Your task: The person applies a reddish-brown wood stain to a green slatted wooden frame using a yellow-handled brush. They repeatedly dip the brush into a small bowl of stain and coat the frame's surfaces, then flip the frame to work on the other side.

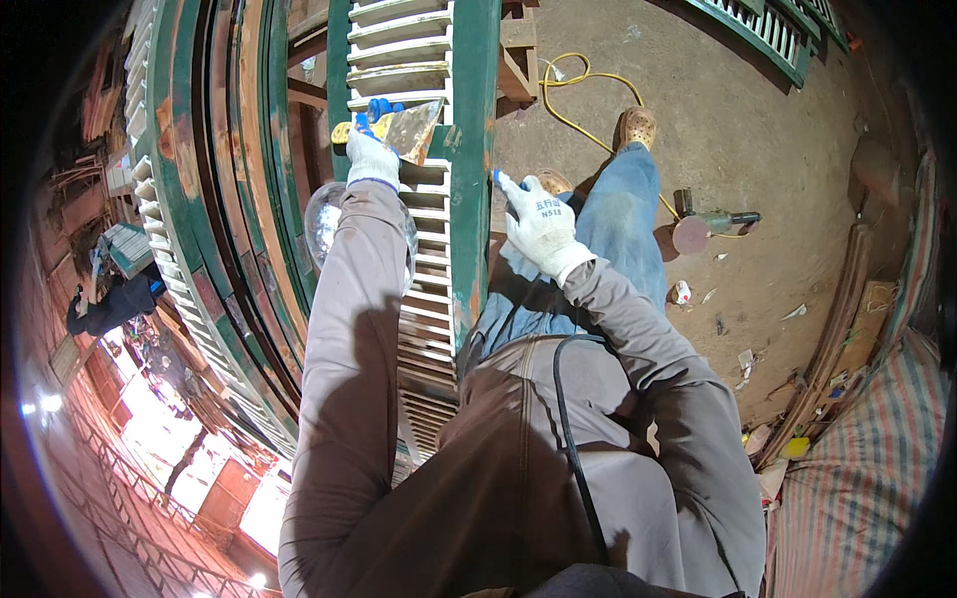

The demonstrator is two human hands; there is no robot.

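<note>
Both of my hands wear white work gloves with blue-coated fingertips. My left hand (375, 159) is closed round the yellow handle of a putty knife (411, 132), over the shutter's cross rail. Its wide blade is stained and points to the right. The louvred shutter (473, 199) has a worn green frame and pale slats. Just right of its long green edge is my right hand (543, 227), index finger stretched toward the frame, thumb apart. I see nothing in it; its other fingers are partly hidden. A clear, shiny rounded thing (321, 221) shows beside my left forearm.
More green shutter frames (189, 179) stand close together on the left. On the floor at right lies a power sander (710, 229) with a pinkish disc, near a looped yellow cable (588, 78). Other shutters (768, 35) lie farther off. Striped cloth (867, 458) hangs at the right.
</note>
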